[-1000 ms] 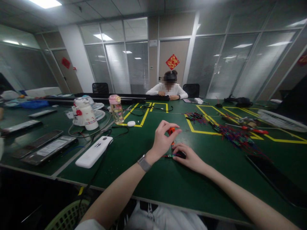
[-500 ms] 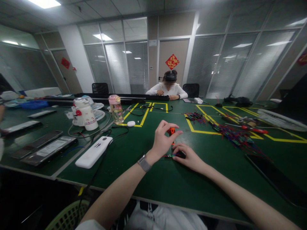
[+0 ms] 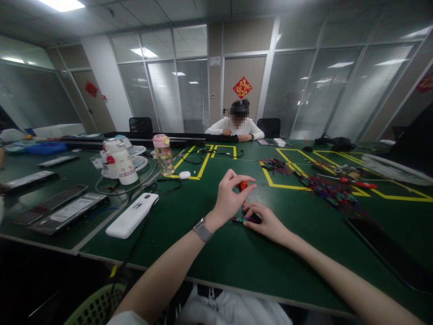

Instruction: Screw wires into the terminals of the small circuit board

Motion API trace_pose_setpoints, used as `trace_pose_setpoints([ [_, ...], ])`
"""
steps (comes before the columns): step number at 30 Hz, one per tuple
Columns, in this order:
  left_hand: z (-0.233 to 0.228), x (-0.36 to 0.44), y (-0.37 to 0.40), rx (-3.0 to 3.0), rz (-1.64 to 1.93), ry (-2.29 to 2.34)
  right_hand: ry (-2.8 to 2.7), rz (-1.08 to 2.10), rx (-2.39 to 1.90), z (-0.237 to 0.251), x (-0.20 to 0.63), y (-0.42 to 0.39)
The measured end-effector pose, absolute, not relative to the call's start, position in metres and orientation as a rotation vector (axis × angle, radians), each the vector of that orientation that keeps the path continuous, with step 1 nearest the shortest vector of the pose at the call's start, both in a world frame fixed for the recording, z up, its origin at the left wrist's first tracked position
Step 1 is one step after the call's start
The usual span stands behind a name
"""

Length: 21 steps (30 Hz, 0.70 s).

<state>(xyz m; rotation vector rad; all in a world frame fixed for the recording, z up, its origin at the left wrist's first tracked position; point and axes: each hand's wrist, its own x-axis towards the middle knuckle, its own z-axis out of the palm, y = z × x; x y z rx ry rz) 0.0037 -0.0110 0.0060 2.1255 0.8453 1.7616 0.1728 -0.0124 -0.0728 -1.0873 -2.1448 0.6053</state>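
Note:
My left hand (image 3: 230, 194) is curled round the orange handle of a small screwdriver (image 3: 243, 185), its thumb and forefinger arched apart at the top. The thin dark shaft stands upright and runs down to a small green circuit board (image 3: 239, 220) with red and dark wires. Low on the table, my right hand (image 3: 265, 221) pinches the right end of that board. A black piece (image 3: 255, 218) shows beneath its fingers, partly hidden. Whether the shaft's tip touches the board is too small to tell.
Tangled wired boards (image 3: 333, 194) lie at right, with a red-handled screwdriver (image 3: 358, 182) and a dark phone-like slab (image 3: 385, 253) nearby. On the left stand a white device (image 3: 132, 215), a white bottle (image 3: 125, 164) and a pink-lidded bottle (image 3: 164, 155). A person (image 3: 237, 124) sits opposite.
Both hands stay in nearly the same place. The orange handle looks slightly turned between my left fingers. The board stays put.

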Motion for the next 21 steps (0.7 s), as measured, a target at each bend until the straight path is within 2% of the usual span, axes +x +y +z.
trace_pose_setpoints([
  [11, 0.022, -0.006, -0.013, 2.062, 1.182, 0.514, -2.145, 0.593, -1.080, -0.073, 0.172, -0.013],
  [14, 0.021, -0.003, -0.015, 2.202, 1.264, 0.635, -2.146, 0.595, -1.106, -0.071, 0.171, -0.014],
  [19, 0.016, -0.007, -0.016, 2.586, 1.576, 1.085, -2.146, 0.609, -1.107, -0.070, 0.171, -0.014],
  [21, 0.016, -0.008, -0.016, 2.659, 1.566, 1.069, -2.146, 0.600, -1.103, -0.070, 0.171, -0.014],
])
